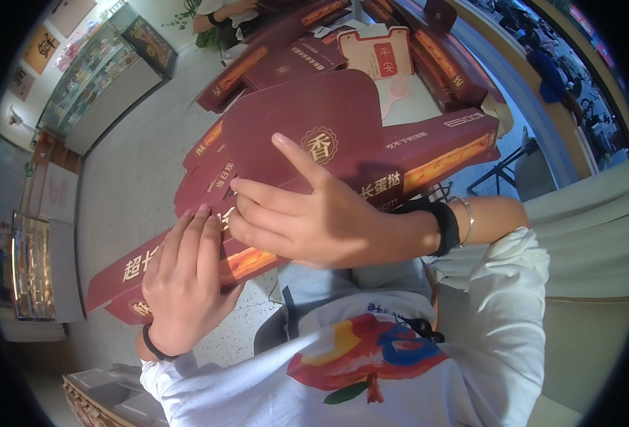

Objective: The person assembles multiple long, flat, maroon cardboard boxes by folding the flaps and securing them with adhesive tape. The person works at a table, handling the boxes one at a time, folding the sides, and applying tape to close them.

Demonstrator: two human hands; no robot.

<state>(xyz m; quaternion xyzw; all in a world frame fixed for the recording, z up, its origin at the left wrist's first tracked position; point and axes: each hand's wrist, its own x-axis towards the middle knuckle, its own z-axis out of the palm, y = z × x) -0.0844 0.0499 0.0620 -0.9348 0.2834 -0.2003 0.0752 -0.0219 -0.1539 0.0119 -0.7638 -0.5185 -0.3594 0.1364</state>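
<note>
A long dark-red cardboard box (464,146) with gold lettering and an orange food picture along its side lies slanting in front of me. Across its left part lies my left hand (190,281), fingers over the upper face and thumb along the near edge, gripping it. My right hand (304,210) rests over the box's middle with fingers apart. Its index finger points up against a rounded maroon flap (279,114) that bears a gold emblem and stands up behind the box. What lies beneath the right palm is hidden.
More dark-red boxes (293,60) are piled beyond, with others at the far right (446,57). Among them is a cream card (378,53) with a red panel, beside a pink fork-shaped piece (397,92). Another person's arm (236,11) shows at the top. Glass display cases (101,78) stand left.
</note>
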